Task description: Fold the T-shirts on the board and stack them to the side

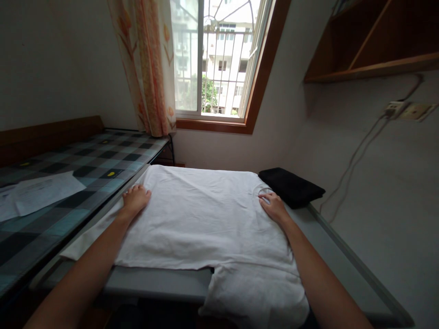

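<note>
A white T-shirt lies spread flat on a grey table, with one sleeve hanging over the near edge. My left hand rests on the shirt's left edge, fingers curled down onto the cloth. My right hand lies on the shirt's right side near the collar, fingers stretched flat on the fabric. Neither hand lifts the cloth.
A folded black garment sits on the table's far right corner. To the left stands a bed with a checked cover and a sheet of paper. A window with a curtain is ahead, a wooden shelf upper right.
</note>
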The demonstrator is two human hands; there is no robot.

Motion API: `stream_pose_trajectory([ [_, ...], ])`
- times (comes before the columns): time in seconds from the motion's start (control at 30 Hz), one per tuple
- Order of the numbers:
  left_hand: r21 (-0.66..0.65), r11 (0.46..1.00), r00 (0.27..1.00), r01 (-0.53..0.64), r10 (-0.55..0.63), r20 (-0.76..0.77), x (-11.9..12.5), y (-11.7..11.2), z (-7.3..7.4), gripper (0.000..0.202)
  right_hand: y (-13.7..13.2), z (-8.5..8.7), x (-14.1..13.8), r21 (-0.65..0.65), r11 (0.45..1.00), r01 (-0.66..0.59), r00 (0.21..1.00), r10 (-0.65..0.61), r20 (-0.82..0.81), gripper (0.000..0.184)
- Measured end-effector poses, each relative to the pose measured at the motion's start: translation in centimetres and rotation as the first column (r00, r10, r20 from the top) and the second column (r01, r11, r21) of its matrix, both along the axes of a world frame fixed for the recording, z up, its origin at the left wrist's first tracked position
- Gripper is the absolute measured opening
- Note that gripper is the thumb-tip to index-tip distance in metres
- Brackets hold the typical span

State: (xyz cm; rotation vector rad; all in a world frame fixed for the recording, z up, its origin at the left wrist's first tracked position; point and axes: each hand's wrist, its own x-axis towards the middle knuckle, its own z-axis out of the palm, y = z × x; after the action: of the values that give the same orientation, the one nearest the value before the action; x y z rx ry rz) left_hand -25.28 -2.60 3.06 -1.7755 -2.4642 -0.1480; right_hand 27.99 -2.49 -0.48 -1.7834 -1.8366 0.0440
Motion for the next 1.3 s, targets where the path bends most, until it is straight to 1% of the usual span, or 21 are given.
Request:
stream_pose_trajectory([
  [0.23,0.002,1.000,1.000,-0.003,0.003,-0.016,-0.24,0.25,-0.43,0.050,-0.03,0.10,-0.07,-0.012,1.000,0.008,1.000,-0.008,-0.001,0.028],
  [0.83,0.012,1.000,1.000,0.000,0.000,-0.016,0.06,0.08,-0.14,0.047,0.05,-0.04,0.05,-0.006,1.000,0.005,1.000,-0.005,-0.009,0.028],
  [1.3,0.005,1.000,1.000,-0.002,0.002,-0.007,-0.14,0.28,-0.46,0.047,-0.04,0.13,-0.04,-0.022,1.000,0.008,1.000,-0.008,0.003,0.029],
])
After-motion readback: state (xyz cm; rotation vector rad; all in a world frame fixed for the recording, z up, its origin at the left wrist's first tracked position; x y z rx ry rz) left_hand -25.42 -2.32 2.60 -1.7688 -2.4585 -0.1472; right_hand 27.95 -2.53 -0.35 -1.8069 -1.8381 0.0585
